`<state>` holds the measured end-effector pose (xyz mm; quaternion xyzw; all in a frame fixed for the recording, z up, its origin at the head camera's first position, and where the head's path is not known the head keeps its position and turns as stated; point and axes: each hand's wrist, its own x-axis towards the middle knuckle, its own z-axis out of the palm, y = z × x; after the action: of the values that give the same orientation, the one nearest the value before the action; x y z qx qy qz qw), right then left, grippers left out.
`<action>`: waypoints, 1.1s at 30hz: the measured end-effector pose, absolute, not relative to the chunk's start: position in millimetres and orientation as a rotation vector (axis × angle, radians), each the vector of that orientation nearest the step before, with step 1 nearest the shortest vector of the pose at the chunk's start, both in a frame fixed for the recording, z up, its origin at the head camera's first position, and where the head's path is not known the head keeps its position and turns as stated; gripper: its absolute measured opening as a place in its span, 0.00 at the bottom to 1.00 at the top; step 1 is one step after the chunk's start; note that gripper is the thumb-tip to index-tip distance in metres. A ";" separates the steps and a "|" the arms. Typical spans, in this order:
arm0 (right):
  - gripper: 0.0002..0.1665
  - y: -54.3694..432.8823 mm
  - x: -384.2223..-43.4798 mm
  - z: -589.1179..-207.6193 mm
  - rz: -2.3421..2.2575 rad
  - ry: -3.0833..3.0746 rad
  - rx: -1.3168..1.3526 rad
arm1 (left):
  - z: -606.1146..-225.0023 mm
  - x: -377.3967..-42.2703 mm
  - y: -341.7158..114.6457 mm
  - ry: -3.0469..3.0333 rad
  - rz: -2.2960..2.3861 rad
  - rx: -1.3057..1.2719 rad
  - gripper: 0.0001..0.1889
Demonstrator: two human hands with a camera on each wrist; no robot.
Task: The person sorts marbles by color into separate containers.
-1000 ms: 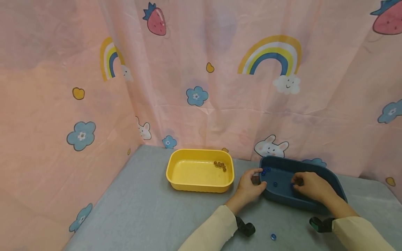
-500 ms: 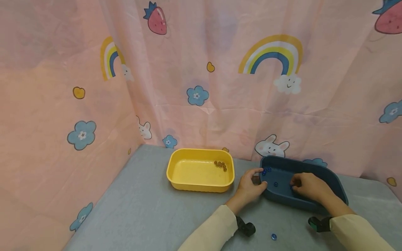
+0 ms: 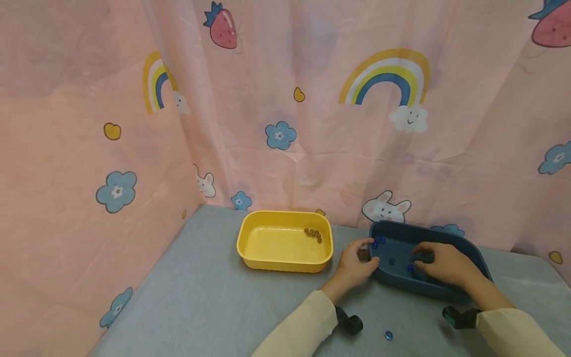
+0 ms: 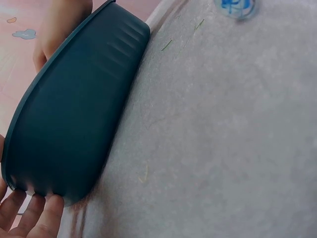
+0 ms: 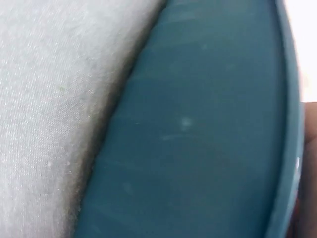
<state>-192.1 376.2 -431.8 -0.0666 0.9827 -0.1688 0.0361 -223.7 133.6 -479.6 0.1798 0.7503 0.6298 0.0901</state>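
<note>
The dark blue tray (image 3: 397, 285) stands on the right, with several blue marbles (image 3: 391, 261) in its left half. My left hand (image 3: 352, 265) grips the tray's left end; in the left wrist view its fingers (image 4: 47, 218) press against the outer wall. My right hand (image 3: 448, 265) reaches over the front rim into the tray, thumb and forefinger apart. Just left of its fingertips a blue marble (image 3: 410, 268) lies on the tray floor. In the right wrist view the tray wall (image 5: 198, 119) hides most of this hand.
A yellow tray (image 3: 272, 265) stands left of the blue one, several amber marbles (image 3: 313, 234) in its back right corner. One blue marble (image 3: 389, 335) lies on the grey cloth (image 3: 214, 297) in front, between the forearms. A pink printed curtain (image 3: 330, 163) hangs behind.
My right hand's thumb and forefinger have parted and the hand has shifted slightly right, leaving a blue marble showing on the tray floor. My left hand has stayed on the blue tray.
</note>
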 end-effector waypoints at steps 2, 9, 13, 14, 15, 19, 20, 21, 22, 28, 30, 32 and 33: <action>0.23 376.3 -189.4 -429.4 -0.531 3.025 -0.204 | -479.7 -223.5 133.6 2.229 1.869 0.537 0.22; 0.25 373.0 -179.5 -419.7 -0.570 3.034 -0.188 | -480.7 -223.3 134.0 2.227 1.870 0.530 0.22; 0.26 370.4 -173.8 -414.9 -0.575 3.043 -0.197 | -481.6 -223.6 134.3 2.224 1.878 0.532 0.22; 0.26 369.7 -172.1 -414.0 -0.575 3.049 -0.199 | -481.8 -223.6 134.3 2.223 1.878 0.532 0.22; 0.26 369.0 -170.6 -412.9 -0.570 3.058 -0.203 | -482.0 -223.6 134.2 2.222 1.878 0.532 0.22; 0.26 367.3 -164.2 -409.0 -0.554 3.088 -0.224 | -481.7 -223.4 133.9 2.222 1.874 0.533 0.22; 0.25 366.5 -162.2 -408.1 -0.554 3.095 -0.231 | -481.6 -223.5 133.9 2.221 1.875 0.535 0.22; 0.25 365.7 -160.3 -407.0 -0.553 3.100 -0.242 | -481.5 -223.7 133.9 2.221 1.875 0.536 0.22; 0.25 365.0 -158.5 -405.9 -0.554 3.104 -0.251 | -481.4 -223.9 134.0 2.223 1.874 0.538 0.22; 0.25 358.2 -145.3 -398.1 -0.561 3.131 -0.291 | -480.8 -225.1 135.1 2.231 1.871 0.543 0.23; 0.25 355.5 -140.2 -395.5 -0.572 3.139 -0.295 | -481.1 -225.3 135.3 2.230 1.873 0.541 0.23; 0.25 352.1 -134.9 -392.8 -0.592 3.142 -0.293 | -481.4 -225.5 135.4 2.227 1.874 0.540 0.23; 0.24 350.2 -132.4 -391.5 -0.598 3.146 -0.287 | -481.7 -225.7 135.3 2.223 1.875 0.539 0.23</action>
<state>-132.4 350.2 -391.5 -0.0892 0.9778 -0.1859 -0.0367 -225.7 135.3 -481.7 0.1813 0.7485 0.6313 0.0919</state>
